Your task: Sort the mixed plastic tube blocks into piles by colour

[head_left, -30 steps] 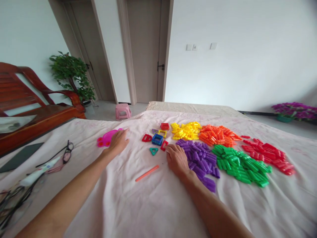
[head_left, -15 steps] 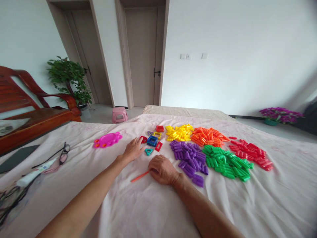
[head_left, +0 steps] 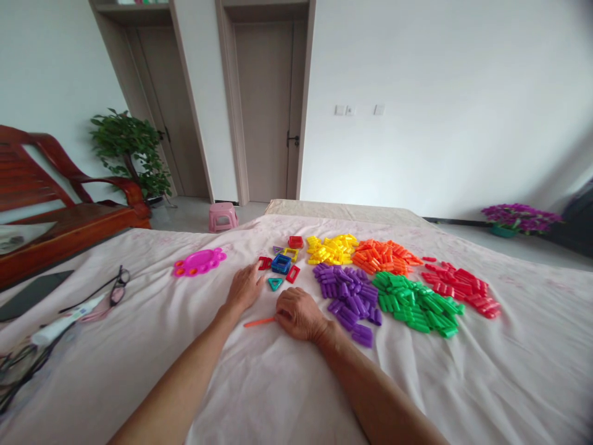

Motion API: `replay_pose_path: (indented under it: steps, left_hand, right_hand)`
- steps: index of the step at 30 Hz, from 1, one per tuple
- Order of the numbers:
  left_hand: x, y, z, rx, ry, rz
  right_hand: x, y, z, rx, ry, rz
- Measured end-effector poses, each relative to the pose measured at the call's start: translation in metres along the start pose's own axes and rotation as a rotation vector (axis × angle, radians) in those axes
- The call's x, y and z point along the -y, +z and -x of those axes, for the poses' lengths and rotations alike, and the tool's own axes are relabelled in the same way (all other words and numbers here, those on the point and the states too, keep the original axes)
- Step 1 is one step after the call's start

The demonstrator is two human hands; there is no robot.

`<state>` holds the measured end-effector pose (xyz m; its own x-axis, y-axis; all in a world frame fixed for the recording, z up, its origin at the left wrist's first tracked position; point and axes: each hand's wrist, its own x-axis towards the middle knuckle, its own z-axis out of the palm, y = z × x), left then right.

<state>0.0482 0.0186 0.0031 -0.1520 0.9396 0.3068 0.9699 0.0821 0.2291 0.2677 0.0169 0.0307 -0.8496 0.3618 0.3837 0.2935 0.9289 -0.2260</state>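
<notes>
My left hand (head_left: 245,287) is over the cloth with its fingers apart, its fingertips close to a red piece (head_left: 265,263) and left of a teal triangle (head_left: 275,283). My right hand (head_left: 300,313) has its fingers curled round one end of an orange stick (head_left: 259,322), which points left. Just beyond my hands are a stack of blue squares (head_left: 280,264), a red frame (head_left: 293,274), a yellow frame (head_left: 291,254) and a stack of red pieces (head_left: 295,241).
Right of my hands lie piles of yellow (head_left: 332,249), orange (head_left: 384,256), purple (head_left: 345,290), green (head_left: 417,303) and red pieces (head_left: 461,287). Leftward are a pink tray (head_left: 200,261), glasses (head_left: 118,290) and a white tube (head_left: 58,327).
My left hand has drawn back slightly toward me, showing more of the red piece. The orange stick in my right hand has turned to lie more level.
</notes>
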Motion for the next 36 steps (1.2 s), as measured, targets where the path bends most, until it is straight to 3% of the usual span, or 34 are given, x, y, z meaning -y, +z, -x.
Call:
replay_pose_path:
  steps: [15,21,27,36]
  left_hand:
    - [-0.009,-0.011,-0.010,-0.030,-0.086,0.003]
    - [-0.012,-0.014,-0.003,-0.065,-0.102,-0.020]
    - [-0.010,-0.017,0.004,-0.084,-0.168,-0.016]
    - [0.001,-0.019,0.003,0.014,-0.270,0.099]
  right_hand:
    - [-0.004,0.002,-0.002,-0.145,0.292,0.101]
    - [-0.007,0.007,-0.005,-0.128,0.396,0.163]
    - [-0.007,0.006,-0.007,-0.106,0.393,0.139]
    - [-0.004,0.002,-0.007,-0.161,0.347,0.092]
